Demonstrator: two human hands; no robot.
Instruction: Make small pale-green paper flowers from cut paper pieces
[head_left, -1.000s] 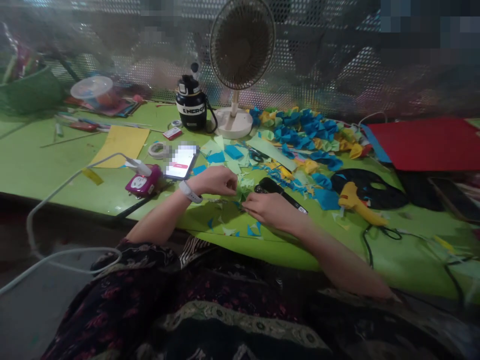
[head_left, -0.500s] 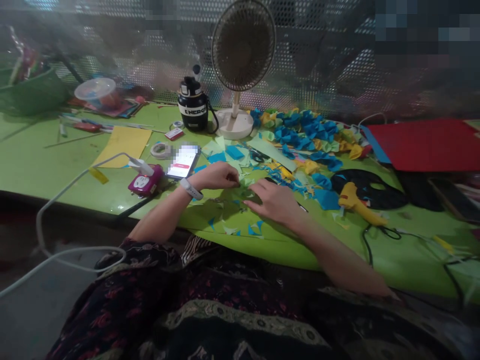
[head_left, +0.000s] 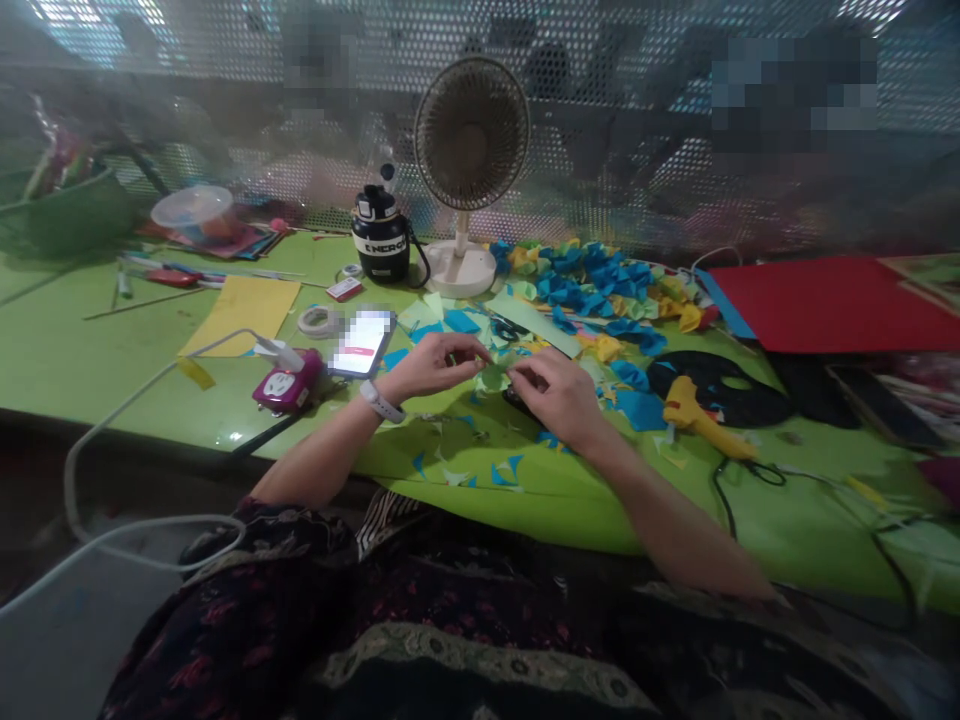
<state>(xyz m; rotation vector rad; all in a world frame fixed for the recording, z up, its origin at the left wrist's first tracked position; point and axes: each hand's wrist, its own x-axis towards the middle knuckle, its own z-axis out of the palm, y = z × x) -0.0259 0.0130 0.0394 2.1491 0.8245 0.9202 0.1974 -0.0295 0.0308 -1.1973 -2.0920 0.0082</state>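
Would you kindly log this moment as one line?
left hand: at green paper; right hand: at same paper; grips: unclear; on table: phone, yellow glue gun

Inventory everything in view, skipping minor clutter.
Mesh: one, grey, back
Table: one, green, centre
Basket: one, green, far left
Tub: one, clear, back left
Fan: one, whitish, back
Bottle: one, black, beside fan
Paper sheet: one, yellow, left
Large sheet: one, red, right
Lit phone: one, white-screened, left
Tape roll: one, whitish, left
Adapter: one, purple, front left
Paper pieces: many, multicoloured, centre
Glue gun: one, yellow, right
Disc: one, black, right
Watch: one, white, left wrist
Left hand, right hand: two, bare, centre
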